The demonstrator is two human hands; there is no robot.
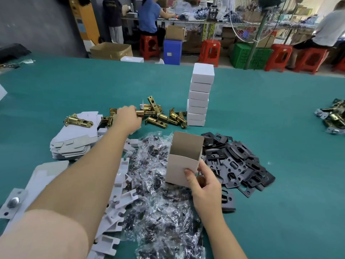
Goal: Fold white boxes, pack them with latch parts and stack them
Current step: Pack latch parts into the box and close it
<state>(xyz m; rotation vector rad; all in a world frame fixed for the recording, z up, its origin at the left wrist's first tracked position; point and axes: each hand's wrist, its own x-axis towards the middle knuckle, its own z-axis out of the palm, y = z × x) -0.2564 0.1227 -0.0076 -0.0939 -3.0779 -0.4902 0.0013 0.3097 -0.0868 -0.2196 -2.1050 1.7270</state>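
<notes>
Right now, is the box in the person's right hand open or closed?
Open: the white box has its top flap up, showing a bare brown inside.

Matt white cardboard box (183, 159), grey-brown inside. Glossy brass-coloured metal latches (164, 116). Crinkly clear plastic bags (158, 202); matt black plates (240, 161).

Factory packing floor: workers on red stools (209, 51) at cluttered benches (242, 23).

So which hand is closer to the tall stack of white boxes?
Left. The left hand is among the brass latches just left of the stack of white boxes; the right hand holds the open box nearer the person.
</notes>
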